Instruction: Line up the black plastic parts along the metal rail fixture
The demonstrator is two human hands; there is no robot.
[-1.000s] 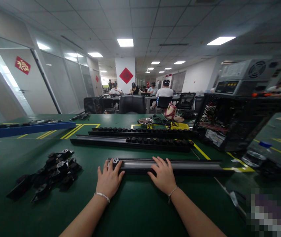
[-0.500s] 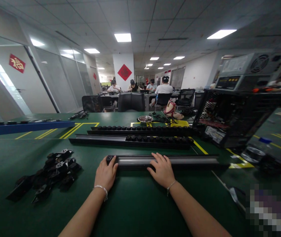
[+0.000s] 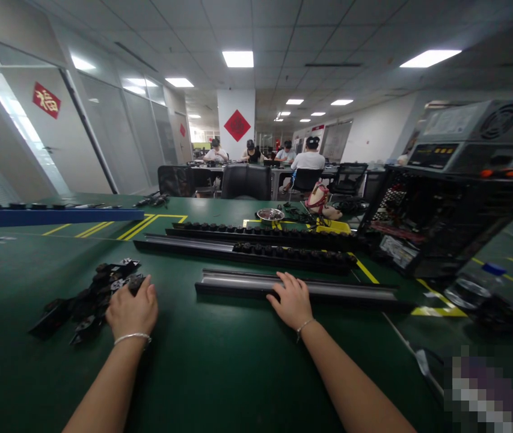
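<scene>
My left hand [image 3: 132, 310] is closed with a small black block-shaped module [image 3: 136, 284] between thumb and fingers, at the right side of a pile of similar black parts [image 3: 89, 300]. The hand partly covers the block and the pile. A long black channel rail [image 3: 238, 283] with a silvery inner face lies in front of me. My right hand [image 3: 291, 299] grips it near its middle, fingers over the far edge and thumb at the near side. The rail's left end holds no block.
Behind lie a rail partly filled with black blocks [image 3: 184, 245] and another filled rail [image 3: 256, 231]. A metal dish [image 3: 270, 214], a yellow tray [image 3: 334, 227] and an open computer case [image 3: 441, 216] stand farther off. A blue rail [image 3: 58, 218] lies left; people sit beyond.
My left hand has moved left from the rail's left end to the pile, taking the black block out of the rail. My right hand stays on the rail. The view has shifted slightly.
</scene>
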